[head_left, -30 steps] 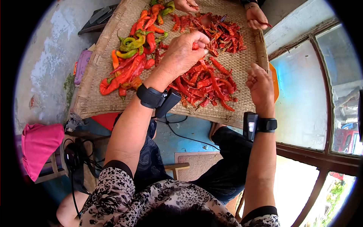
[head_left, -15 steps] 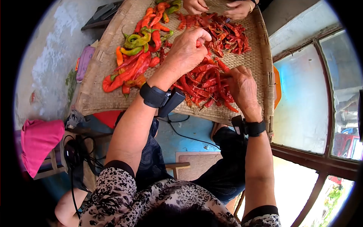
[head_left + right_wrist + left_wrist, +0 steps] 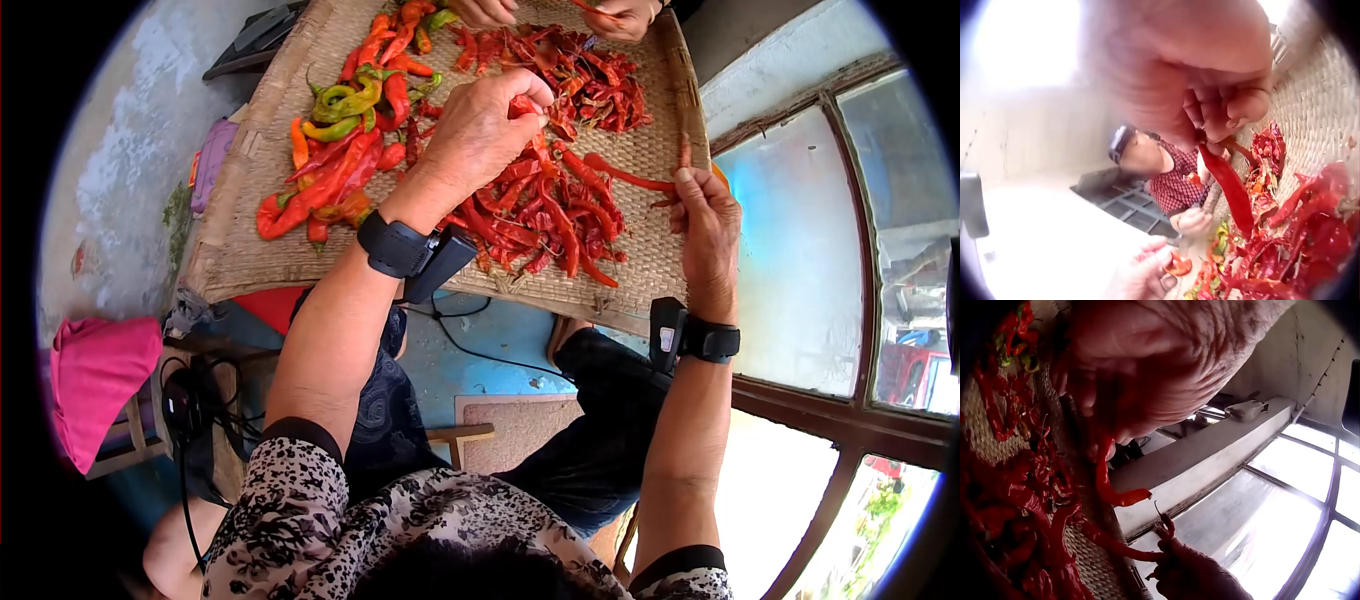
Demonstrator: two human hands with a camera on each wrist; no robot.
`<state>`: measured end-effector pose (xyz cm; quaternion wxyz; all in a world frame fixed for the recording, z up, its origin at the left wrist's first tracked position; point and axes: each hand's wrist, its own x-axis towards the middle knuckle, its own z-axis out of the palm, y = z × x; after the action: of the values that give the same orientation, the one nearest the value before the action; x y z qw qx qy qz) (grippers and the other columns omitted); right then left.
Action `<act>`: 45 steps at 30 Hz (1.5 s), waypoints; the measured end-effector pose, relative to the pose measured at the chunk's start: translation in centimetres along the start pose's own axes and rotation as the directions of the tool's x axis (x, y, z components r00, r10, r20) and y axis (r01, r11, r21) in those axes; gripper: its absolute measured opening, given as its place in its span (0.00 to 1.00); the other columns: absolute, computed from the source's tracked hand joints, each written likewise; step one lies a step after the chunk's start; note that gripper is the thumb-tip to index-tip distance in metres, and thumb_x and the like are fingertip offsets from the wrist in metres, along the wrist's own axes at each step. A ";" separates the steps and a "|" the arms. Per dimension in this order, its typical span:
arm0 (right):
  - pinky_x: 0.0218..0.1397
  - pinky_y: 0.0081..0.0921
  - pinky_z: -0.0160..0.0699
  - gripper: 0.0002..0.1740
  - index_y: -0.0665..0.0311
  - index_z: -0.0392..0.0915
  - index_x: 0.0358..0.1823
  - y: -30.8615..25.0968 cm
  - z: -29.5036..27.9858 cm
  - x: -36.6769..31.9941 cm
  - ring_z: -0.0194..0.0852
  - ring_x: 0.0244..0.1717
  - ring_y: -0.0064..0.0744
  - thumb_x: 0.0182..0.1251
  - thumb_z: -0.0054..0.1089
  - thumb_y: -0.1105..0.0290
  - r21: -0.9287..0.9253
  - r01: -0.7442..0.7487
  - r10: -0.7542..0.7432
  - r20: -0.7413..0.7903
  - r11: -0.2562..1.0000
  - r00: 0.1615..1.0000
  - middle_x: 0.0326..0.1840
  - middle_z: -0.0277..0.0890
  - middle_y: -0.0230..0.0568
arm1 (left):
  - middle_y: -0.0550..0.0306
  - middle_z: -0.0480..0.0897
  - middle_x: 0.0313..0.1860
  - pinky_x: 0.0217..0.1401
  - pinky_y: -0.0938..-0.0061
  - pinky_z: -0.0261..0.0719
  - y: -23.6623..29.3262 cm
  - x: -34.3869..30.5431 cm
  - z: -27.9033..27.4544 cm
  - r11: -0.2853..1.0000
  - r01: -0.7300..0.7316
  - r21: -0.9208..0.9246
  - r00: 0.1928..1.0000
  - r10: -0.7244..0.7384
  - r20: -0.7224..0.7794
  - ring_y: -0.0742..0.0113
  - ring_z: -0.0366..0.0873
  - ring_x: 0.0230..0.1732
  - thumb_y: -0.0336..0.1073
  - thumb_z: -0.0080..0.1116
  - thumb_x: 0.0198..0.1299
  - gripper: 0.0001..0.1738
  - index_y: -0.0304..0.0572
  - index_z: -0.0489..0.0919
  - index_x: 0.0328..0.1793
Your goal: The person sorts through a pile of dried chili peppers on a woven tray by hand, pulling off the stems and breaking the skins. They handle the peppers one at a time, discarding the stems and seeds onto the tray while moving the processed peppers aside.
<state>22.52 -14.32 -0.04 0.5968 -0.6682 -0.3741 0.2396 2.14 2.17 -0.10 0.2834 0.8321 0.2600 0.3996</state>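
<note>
My left hand pinches a red chili pepper over the woven tray; the curved tip hangs below the fingers in the left wrist view. At the tray's right edge, my right hand grips a long red chili pepper near one end between thumb and fingers. Its broad body points down in the right wrist view. Below the left hand lies a pile of red chili peppers, wrinkled and glossy. Fresh red and green peppers lie on the tray's left side.
Across the tray, another person works with both hands over a pile of dark red dried chilies. Windows stand close on the right, a wall on the left. A pink cloth hangs at lower left.
My right hand reached into the near pile, then drew back to the tray's right edge with a chili pepper. The left hand stays nearly in place. The other person's hands have moved together.
</note>
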 end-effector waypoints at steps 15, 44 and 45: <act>0.29 0.13 0.68 0.10 0.67 0.77 0.38 -0.3 4.6 -1.6 0.67 0.26 0.14 0.69 0.57 0.66 0.188 -0.066 0.030 0.185 0.980 0.982 0.30 0.76 0.31 | 0.50 0.82 0.38 0.46 0.68 0.78 1.7 -1.8 2.6 0.969 -0.123 -0.214 0.927 0.189 0.324 0.59 0.81 0.39 0.30 0.61 0.53 0.16 0.38 0.78 0.50; 0.20 0.13 0.65 0.11 0.64 0.78 0.39 -0.3 6.5 -2.5 0.64 0.19 0.14 0.69 0.56 0.63 0.122 -0.460 0.338 0.520 0.879 0.784 0.27 0.78 0.31 | 0.48 0.82 0.36 0.38 0.71 0.78 1.7 -1.1 2.2 0.983 -0.075 -0.168 0.990 0.093 0.104 0.63 0.81 0.34 0.32 0.58 0.60 0.11 0.34 0.75 0.46; 0.20 0.13 0.62 0.11 0.64 0.78 0.39 -0.5 6.3 -2.5 0.64 0.19 0.14 0.69 0.56 0.63 -0.003 -0.391 0.341 0.494 0.921 0.800 0.26 0.78 0.31 | 0.49 0.82 0.36 0.38 0.72 0.78 1.6 -0.9 1.9 0.988 -0.088 -0.129 0.994 0.095 0.047 0.65 0.81 0.34 0.32 0.58 0.61 0.11 0.34 0.75 0.47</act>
<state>16.06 -12.42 -0.94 0.4584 -0.6155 -0.3632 0.5284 3.53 -0.05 -0.45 0.3236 0.8339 0.1880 0.4057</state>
